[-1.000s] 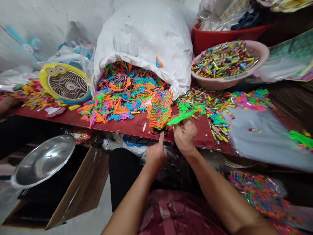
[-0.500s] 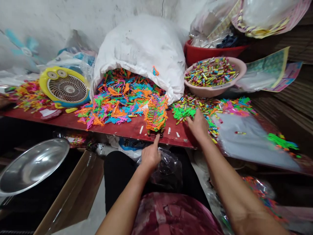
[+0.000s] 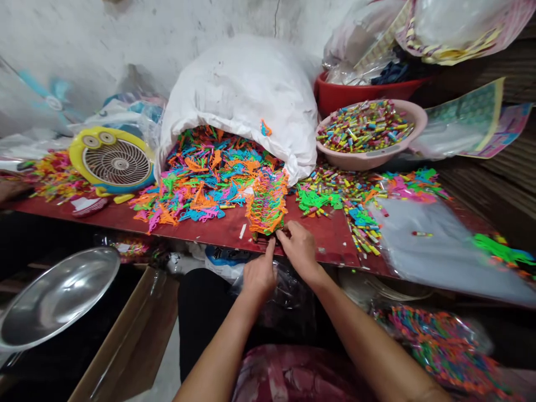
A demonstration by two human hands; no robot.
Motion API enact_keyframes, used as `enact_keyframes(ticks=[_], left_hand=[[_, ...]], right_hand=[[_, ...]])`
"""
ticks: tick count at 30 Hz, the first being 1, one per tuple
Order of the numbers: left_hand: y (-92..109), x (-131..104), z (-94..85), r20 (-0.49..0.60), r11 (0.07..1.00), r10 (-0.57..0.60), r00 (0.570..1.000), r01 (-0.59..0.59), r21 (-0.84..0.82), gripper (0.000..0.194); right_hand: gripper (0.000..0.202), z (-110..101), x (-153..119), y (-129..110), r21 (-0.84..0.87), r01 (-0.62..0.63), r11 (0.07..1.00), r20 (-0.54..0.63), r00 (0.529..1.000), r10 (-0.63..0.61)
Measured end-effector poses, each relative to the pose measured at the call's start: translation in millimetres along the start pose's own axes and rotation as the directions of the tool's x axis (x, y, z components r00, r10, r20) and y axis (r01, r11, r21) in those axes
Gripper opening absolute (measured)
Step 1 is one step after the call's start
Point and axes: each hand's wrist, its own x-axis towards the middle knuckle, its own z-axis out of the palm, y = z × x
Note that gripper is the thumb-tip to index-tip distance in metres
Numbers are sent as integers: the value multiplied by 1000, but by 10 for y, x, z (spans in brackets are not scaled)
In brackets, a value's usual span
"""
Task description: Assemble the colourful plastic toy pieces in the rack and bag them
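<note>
At the table's front edge, a tight row of small bright plastic toy pieces (image 3: 267, 204) stands in a dark low rack (image 3: 262, 237), mostly hidden. My left hand (image 3: 260, 273) touches the rack's near end with its index finger stretched out; the other fingers curl under. My right hand (image 3: 299, 251) is closed in a pinch at the row's near right corner; what sits between its fingertips is too small to make out. Behind the row, loose toy pieces (image 3: 201, 190) spill from a big white sack (image 3: 238, 84). Green pieces (image 3: 316, 198) lie to the right.
A pink basin (image 3: 364, 161) holds small striped tubes, with more tubes (image 3: 364, 234) scattered before it. A plastic sheet (image 3: 427, 240) covers the table's right side. A yellow fan (image 3: 121, 162) stands left, above a metal bowl (image 3: 62, 296). Another person's hand (image 3: 10, 190) is at far left.
My right hand has moved left and toward me, from the green pieces to the near end of the row. My left hand stays at the rack.
</note>
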Motion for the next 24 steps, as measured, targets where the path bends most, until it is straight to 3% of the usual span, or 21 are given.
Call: enact_keyframes(ticks=[11, 14, 17, 20, 24], left_hand=[[8, -9, -45, 46, 998, -13, 999, 10, 60, 82], [8, -1, -57, 56, 998, -12, 998, 9, 56, 82], [9, -1, -41, 24, 999, -7, 1000, 6, 50, 83], [15, -18, -25, 29, 999, -30, 999, 29, 38, 85], [18, -36, -40, 50, 999, -25, 998, 23, 36, 86]], right_hand=[[22, 32, -26, 43, 82, 62, 995, -23, 998, -60], [21, -58, 16, -86, 91, 103, 991, -45, 994, -99], [18, -249, 179, -290, 58, 150, 987, -146, 979, -140], [19, -472, 395, -343, 89, 54, 995, -264, 964, -29], [23, -624, 549, 22, 171, -102, 980, -226, 964, 139]])
